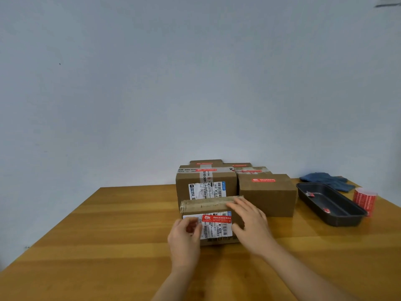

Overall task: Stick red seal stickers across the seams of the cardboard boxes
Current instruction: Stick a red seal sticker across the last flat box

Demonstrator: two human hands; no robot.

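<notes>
A small cardboard box (pixel 208 206) stands at the near middle of the wooden table (pixel 108 224). A red seal sticker (pixel 216 218) lies on the white shipping label of its front face. My left hand (pixel 184 237) is at the box's left front, with thumb and fingers pinching at the sticker's left end. My right hand (pixel 249 222) rests with straight fingers on the box's right top edge and side. Behind stand more boxes with red stickers: a taller one (pixel 206 183) and one to the right (pixel 268 192).
A black plastic tray (pixel 334 205) with scraps of red sticker sits at the right. A roll of red stickers (pixel 365 200) stands behind it, and a blue cloth (pixel 325 180) lies at the back right. A pale wall rises behind the table.
</notes>
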